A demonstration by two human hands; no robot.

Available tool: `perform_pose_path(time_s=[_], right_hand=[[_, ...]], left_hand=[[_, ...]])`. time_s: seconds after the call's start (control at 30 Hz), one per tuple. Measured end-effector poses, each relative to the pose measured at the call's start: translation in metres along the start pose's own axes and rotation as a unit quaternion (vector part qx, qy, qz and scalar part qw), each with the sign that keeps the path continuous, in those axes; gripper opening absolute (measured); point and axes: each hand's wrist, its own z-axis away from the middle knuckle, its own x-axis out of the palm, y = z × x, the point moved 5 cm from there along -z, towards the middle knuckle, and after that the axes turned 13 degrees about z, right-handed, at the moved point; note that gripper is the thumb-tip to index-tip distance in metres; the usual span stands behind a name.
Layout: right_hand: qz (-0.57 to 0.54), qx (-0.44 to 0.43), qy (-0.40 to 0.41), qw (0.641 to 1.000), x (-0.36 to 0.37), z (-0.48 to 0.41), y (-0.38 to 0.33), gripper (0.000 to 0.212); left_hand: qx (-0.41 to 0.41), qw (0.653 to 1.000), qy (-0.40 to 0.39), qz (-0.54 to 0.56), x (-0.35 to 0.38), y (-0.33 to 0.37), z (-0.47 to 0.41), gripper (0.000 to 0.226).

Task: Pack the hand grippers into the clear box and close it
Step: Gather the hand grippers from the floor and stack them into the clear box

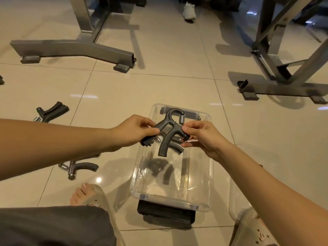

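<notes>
A clear plastic box (204, 201) stands open on the tiled floor in front of me. Above it, my left hand (134, 131) and my right hand (202, 137) together hold black hand grippers (166, 132) with a metal spring; a second gripper seems tucked under the top one. My left fingers pinch one handle, my right fingers the other end. Dark shapes show through the box's floor; I cannot tell whether they are grippers or shadows. Two more black grippers lie on the floor to the left, one far (51, 111) and one near (78, 167). The clear lid (253, 157) lies right of the box.
Grey metal gym-equipment frames stand on the floor at the back left (71, 48) and back right (284, 84). A black latch (166, 214) hangs from the box's near end. My sandalled feet flank the box. Another person's light shoe (189, 10) shows at the top.
</notes>
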Motion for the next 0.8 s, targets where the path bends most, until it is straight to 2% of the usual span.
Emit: perform_pose_path(time_s=[0.13,0.27,0.33,0.43,0.5,0.67,0.8], right_hand=[[0.000,0.004,0.020,1.000,-0.006,0.000,0.008,0.011],[0.077,0.003,0.058,0.995,-0.003,0.000,0.002,0.015],[0.117,0.010,0.069,0.991,-0.004,-0.001,-0.005,0.028],[0.117,0.046,0.079,0.989,-0.008,0.000,-0.015,0.059],[0.122,0.063,0.076,0.988,-0.007,0.000,-0.020,0.065],[0.106,0.071,0.098,0.987,-0.006,0.000,-0.023,0.060],[0.047,0.106,0.053,0.992,-0.007,0.004,-0.014,0.043]], left_hand=[[-0.067,0.993,-0.096,-0.024,-0.010,-0.005,-0.003,0.018],[-0.033,0.997,-0.056,-0.031,-0.010,-0.008,-0.005,0.014],[0.000,0.998,-0.040,-0.044,-0.008,-0.006,-0.006,0.010],[0.034,0.995,-0.060,-0.069,-0.006,0.000,-0.006,0.010],[0.034,0.994,-0.066,-0.076,-0.005,0.003,-0.004,0.010],[0.037,0.994,-0.079,-0.069,-0.002,0.006,-0.002,0.018],[0.047,0.994,-0.068,-0.074,-0.003,0.006,-0.005,0.034]])
